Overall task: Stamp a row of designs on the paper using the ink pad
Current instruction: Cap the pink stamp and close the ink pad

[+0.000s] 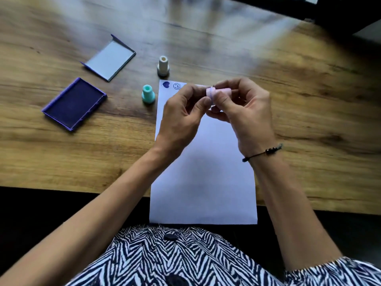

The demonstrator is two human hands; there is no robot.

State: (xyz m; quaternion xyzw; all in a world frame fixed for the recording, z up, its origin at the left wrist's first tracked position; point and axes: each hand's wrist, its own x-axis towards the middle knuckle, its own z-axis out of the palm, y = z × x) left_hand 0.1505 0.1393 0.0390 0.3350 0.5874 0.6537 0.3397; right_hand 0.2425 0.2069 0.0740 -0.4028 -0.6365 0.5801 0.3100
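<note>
A white sheet of paper (203, 182) lies lengthwise in front of me, its near end hanging over the table edge. Two purple prints sit in its top left corner: a heart (166, 84) and a ringed letter (177, 86). Above the paper's upper part, both hands hold a small pink stamp (214, 92) turned on its side. My left hand (181, 118) pinches its wide base end. My right hand (245, 112) grips its handle. The open purple ink pad (75, 103) lies to the left.
A teal stamp (148, 94) stands just left of the paper. A cream stamp (163, 66) stands above the paper's top edge. The ink pad's grey lid (110, 58) lies open further back on the wooden table (309, 89).
</note>
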